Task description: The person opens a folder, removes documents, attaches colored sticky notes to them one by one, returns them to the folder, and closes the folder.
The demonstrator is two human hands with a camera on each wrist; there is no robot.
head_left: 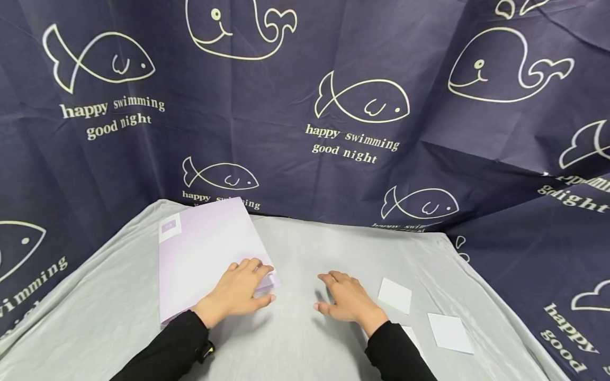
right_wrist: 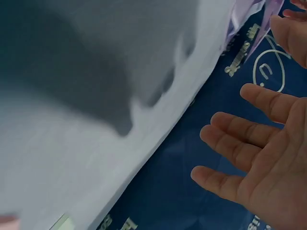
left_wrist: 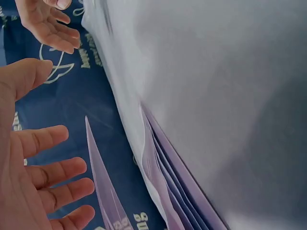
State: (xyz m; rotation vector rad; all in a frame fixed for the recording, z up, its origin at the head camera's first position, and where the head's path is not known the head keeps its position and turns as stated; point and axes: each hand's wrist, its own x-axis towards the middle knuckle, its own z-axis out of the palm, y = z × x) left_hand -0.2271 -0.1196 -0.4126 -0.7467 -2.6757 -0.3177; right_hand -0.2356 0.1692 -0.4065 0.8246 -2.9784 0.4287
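A pale lilac expanding folder (head_left: pixel 209 248) lies on the left of the table, a white label in its upper left corner. My left hand (head_left: pixel 240 288), fingers spread and relaxed, overlaps its right edge in the head view and holds nothing. From the left wrist, the folder's layered inner dividers (left_wrist: pixel 180 191) show between its covers, with the cover flap (left_wrist: pixel 103 187) raised apart from them. To the right of the folder, my right hand (head_left: pixel 348 297) hovers over the cloth with loosely bent fingers and an empty palm. Its shadow falls on the cloth below.
A light grey cloth (head_left: pixel 305 248) covers the table. White square cards lie on the right: one (head_left: pixel 395 295) beside my right hand, another (head_left: pixel 450 333) nearer the right edge, a third (head_left: pixel 411 334) partly under my sleeve in view. Dark blue fish-print curtains (head_left: pixel 286 106) surround the table.
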